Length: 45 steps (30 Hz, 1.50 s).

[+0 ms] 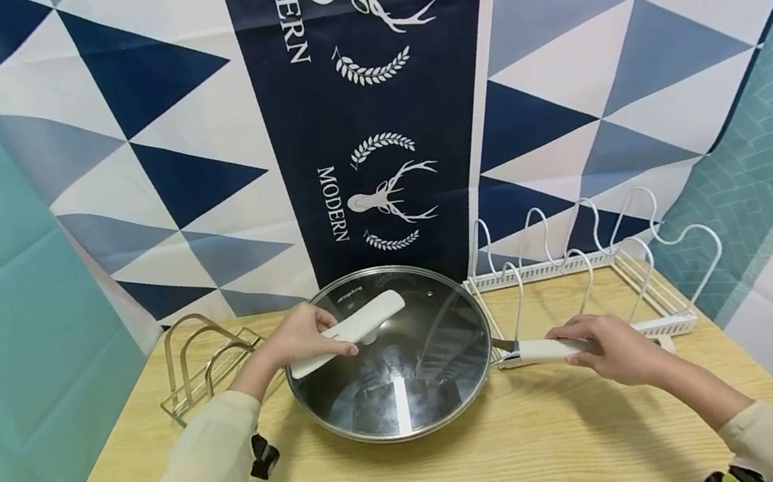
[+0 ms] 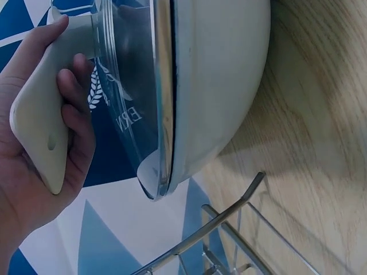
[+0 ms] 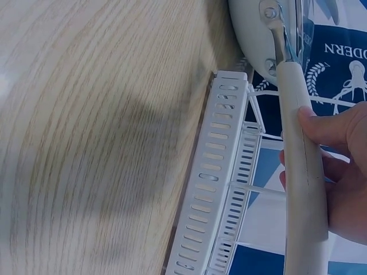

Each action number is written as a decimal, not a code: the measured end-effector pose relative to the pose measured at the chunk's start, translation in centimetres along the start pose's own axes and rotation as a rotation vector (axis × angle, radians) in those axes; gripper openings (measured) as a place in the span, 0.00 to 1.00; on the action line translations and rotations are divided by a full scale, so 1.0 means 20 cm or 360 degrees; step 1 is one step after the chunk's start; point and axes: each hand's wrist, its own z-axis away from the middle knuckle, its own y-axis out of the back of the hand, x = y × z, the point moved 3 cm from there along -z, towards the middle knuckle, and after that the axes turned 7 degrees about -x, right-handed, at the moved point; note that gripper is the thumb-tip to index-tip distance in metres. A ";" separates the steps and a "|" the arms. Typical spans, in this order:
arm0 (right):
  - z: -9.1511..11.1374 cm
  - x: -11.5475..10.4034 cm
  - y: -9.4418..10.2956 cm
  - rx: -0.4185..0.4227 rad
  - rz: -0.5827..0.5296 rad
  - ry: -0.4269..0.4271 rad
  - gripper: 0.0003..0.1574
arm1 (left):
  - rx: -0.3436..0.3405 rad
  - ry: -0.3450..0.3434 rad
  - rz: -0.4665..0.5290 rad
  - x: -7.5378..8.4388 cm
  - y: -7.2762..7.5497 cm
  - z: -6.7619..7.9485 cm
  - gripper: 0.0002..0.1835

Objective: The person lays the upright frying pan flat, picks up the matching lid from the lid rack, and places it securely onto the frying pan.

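A white wok (image 2: 223,74) with a long cream handle (image 3: 301,172) stands on the wooden table. Its round glass lid (image 1: 410,389), rimmed in metal, sits on top. My left hand (image 1: 306,334) grips the lid's long white handle (image 1: 368,317), fingers curled round it in the left wrist view. On the other side, my right hand (image 1: 612,348) holds the wok's handle, thumb on one face and fingers round the other. What lies in the wok, if anything, cannot be made out through the dark glass.
A white wire rack (image 1: 543,271) with tall loops stands at the right, partly beneath the wok's handle. Left of the wok is a small metal wire rack (image 1: 189,382). Behind hangs a patterned cloth (image 1: 380,107); the wooden table (image 1: 469,472) extends in front.
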 end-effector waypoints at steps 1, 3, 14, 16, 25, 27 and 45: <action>0.00 0.00 0.00 -0.0004 -0.0001 0.0002 0.22 | -0.0002 0.0007 -0.0006 0.00 0.00 0.00 0.16; 0.00 -0.01 -0.01 -0.0009 -0.0004 0.0006 0.22 | -0.0003 0.0019 -0.0026 0.00 0.00 0.00 0.17; -0.01 -0.01 0.00 0.0017 0.0048 0.0015 0.22 | -0.0025 -0.0009 -0.0193 0.06 0.05 0.05 0.22; -0.01 -0.01 0.00 0.0028 0.0059 0.0013 0.22 | -0.0026 -0.0011 -0.0204 0.07 0.06 0.06 0.23; 0.01 0.00 0.02 -0.0009 0.0074 -0.0026 0.26 | -0.0025 -0.0033 -0.0317 0.11 0.06 0.12 0.26; 0.02 0.01 0.03 -0.0009 0.0092 -0.0023 0.27 | -0.0019 -0.0020 -0.0330 0.12 0.06 0.12 0.26; 0.09 0.08 0.09 0.0030 0.0066 0.0028 0.25 | -0.0083 0.0020 -0.0552 0.17 0.06 0.13 0.20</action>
